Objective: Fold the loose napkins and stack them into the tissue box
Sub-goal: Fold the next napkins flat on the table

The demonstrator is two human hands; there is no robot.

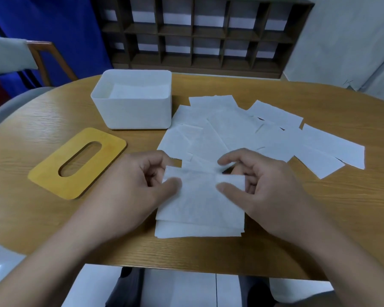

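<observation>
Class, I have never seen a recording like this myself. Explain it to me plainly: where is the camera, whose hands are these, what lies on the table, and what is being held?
There is no machine here. The one picture comes from a camera worn on a person's head, looking forward and down at their own two bare hands.

On the wooden table stands an open white tissue box with some napkins already inside. Its yellow lid, with an oval slot, lies flat to the left. Loose napkins lie spread and overlapping to the right of the box.

The left hand and the right hand each pinch a far corner of one napkin, apparently folding it. It lies on a small stack near the table's edge.
</observation>
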